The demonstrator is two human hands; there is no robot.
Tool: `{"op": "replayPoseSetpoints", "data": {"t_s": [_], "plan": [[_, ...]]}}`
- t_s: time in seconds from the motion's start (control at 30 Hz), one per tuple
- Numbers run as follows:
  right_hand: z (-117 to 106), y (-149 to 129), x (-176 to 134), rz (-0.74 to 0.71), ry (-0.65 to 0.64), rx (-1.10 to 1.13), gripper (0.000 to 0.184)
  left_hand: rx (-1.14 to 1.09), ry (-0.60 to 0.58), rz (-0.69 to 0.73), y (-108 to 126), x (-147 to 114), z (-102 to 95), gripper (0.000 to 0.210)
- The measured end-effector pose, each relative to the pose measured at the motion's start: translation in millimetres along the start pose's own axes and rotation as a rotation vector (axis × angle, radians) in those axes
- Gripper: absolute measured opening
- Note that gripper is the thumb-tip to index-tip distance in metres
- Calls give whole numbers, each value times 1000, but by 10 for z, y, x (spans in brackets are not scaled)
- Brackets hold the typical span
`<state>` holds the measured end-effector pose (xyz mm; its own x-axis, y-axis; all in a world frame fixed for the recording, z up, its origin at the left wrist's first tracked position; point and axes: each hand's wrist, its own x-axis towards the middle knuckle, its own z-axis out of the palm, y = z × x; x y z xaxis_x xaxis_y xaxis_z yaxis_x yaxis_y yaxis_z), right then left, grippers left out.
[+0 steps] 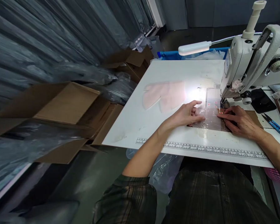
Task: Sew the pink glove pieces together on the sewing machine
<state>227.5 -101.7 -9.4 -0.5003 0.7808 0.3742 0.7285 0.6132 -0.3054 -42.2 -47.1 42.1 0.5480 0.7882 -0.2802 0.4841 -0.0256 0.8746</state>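
A shiny, see-through sheet lies on the white table in front of the sewing machine's needle area, with a brown strip partly under it. My left hand has its fingers curled at the sheet's left edge, its thumb resting on top. Close to the presser foot, my right hand pinches the sheet's right part beside a small red-and-white label. More small red-marked labels sit just behind the sheet. The undersides of both hands are hidden.
Pale pink cut pieces lie left on the table. A white sewing machine, a lamp, blue thread snips and a black phone-like slab are around. A printed ruler runs along the front edge; open cardboard boxes stand left.
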Motion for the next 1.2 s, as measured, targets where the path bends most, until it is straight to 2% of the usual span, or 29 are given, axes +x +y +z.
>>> {"op": "replayPoseSetpoints", "data": {"t_s": [0.2, 0.37, 0.7, 1.0, 1.2], "plan": [[18, -5, -2, 69, -1, 11, 35, -90, 87, -60, -1, 54, 50, 69], [22, -2, -5, 65, 5, 11, 36, -150, 124, -123, 40, 62, 61, 61], [23, -36, 1, 79, -5, 0, 37, -64, 153, -110, 71, 38, 119, 63], [-142, -67, 0, 167, -17, 83, 39, -74, 131, -112, 52, 44, 82, 62], [-179, -86, 13, 149, 0, 83, 36, -79, 132, -112, 46, 49, 87, 65]]}}
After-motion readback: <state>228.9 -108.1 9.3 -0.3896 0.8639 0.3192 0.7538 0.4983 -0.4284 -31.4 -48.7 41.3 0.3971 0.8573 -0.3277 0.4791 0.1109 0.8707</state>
